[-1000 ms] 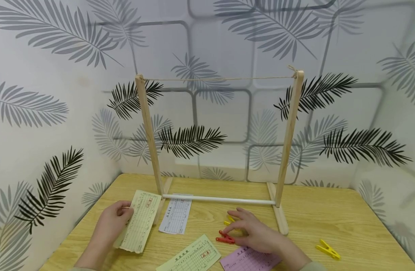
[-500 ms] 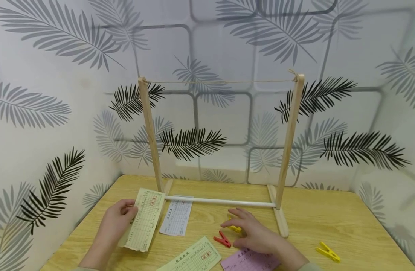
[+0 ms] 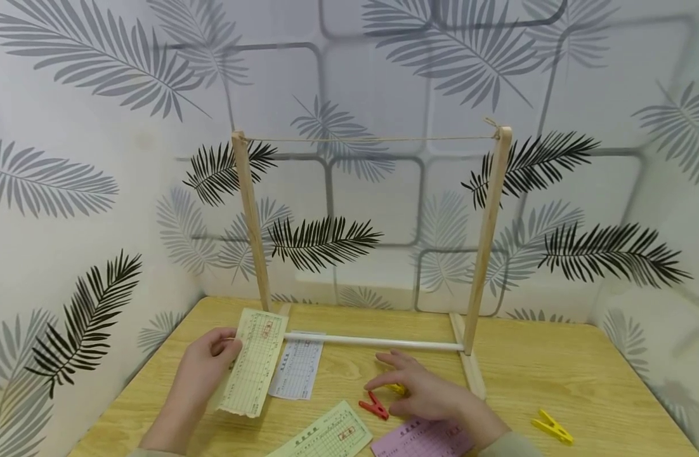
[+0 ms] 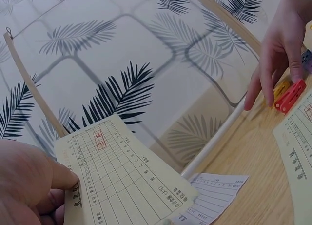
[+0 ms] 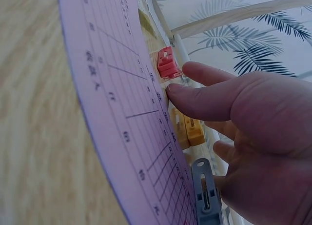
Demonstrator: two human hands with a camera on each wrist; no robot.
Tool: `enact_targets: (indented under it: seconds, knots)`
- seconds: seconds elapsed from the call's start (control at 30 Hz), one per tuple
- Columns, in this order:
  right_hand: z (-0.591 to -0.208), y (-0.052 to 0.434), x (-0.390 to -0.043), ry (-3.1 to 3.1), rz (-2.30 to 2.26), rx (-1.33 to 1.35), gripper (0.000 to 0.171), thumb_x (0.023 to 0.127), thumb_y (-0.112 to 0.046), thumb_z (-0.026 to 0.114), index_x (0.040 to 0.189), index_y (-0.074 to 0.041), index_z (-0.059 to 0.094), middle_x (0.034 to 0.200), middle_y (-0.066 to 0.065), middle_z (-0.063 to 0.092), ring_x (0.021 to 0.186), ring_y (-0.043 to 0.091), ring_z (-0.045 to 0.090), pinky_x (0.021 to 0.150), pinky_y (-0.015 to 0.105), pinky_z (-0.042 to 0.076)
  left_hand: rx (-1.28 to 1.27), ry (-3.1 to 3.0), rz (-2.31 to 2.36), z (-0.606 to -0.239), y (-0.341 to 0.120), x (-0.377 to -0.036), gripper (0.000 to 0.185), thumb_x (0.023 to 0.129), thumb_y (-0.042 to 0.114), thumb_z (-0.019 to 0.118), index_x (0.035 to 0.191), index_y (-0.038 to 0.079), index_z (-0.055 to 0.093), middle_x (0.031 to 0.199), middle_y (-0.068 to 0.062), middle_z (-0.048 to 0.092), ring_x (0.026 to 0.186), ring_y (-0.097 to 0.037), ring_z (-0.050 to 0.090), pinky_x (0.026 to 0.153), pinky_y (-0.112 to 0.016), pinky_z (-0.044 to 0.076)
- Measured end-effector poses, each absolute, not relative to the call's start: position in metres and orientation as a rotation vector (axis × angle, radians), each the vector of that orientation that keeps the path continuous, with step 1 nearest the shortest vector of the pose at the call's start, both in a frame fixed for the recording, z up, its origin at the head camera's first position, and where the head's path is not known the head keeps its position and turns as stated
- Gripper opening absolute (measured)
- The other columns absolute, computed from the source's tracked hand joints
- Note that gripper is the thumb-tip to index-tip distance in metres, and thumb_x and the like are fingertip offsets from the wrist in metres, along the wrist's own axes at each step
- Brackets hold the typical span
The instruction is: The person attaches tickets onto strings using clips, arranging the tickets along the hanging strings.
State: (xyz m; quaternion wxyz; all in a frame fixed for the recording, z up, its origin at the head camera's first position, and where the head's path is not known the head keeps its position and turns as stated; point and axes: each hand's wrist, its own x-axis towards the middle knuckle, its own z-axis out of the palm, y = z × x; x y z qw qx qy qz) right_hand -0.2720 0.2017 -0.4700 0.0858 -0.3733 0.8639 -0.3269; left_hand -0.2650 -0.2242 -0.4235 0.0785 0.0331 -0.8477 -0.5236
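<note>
My left hand (image 3: 203, 368) has raised the green slip (image 3: 255, 362) toward the rack | right hand (image 3: 424, 393), fingers loose, now covers the yellow clothespin (image 3: 396, 388) | pairing nears

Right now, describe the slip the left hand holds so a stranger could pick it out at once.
Start at the wooden rack standing on the table and go to its left post. Just in front of that post's foot, the left hand pinches a pale yellow-green slip with a printed grid and a red stamp near its top. Unlike the white slip beside it and the other slips, it is lifted off the table.
</note>
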Motion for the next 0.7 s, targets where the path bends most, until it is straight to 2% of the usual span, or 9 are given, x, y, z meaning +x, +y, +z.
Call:
enact_targets:
  seconds: [0.3, 0.5, 0.7]
  knots:
    - [-0.474, 0.198, -0.274, 2.571, -1.023, -1.079, 0.026, 0.098, -0.013, 0.082, 0.118, -0.026, 0.073, 0.171, 0.028, 0.037, 0.160, 0.062, 0.015, 0.119, 0.085, 0.016, 0.060, -2.450, -1.618, -0.415, -0.207, -0.269, 0.033, 0.110, 0.013, 0.069, 0.139, -0.001, 0.069, 0.115, -0.011, 0.078, 0.102, -0.015, 0.067, 0.083, -0.022, 0.054]
    - [-0.476, 0.198, -0.273, 2.583, -1.049, -1.036, 0.023, 0.095, -0.013, 0.084, 0.110, -0.024, 0.070, 0.169, 0.029, 0.040, 0.160, 0.061, 0.017, 0.120, 0.084, 0.015, 0.038, -2.408, -1.658, -0.406, -0.196, -0.272, 0.032, 0.111, 0.016, 0.068, 0.140, 0.002, 0.069, 0.121, -0.013, 0.077, 0.102, -0.016, 0.068, 0.084, -0.023, 0.055]
    - [-0.475, 0.198, -0.271, 2.576, -1.064, -0.987, 0.020, 0.096, -0.015, 0.084, 0.105, -0.022, 0.068, 0.168, 0.030, 0.040, 0.161, 0.060, 0.016, 0.121, 0.083, 0.014, -0.012, -2.316, -1.689, -0.398, -0.183, -0.277, 0.029, 0.111, 0.013, 0.068, 0.138, 0.003, 0.070, 0.112, -0.013, 0.078, 0.094, -0.016, 0.068, 0.081, -0.025, 0.055]
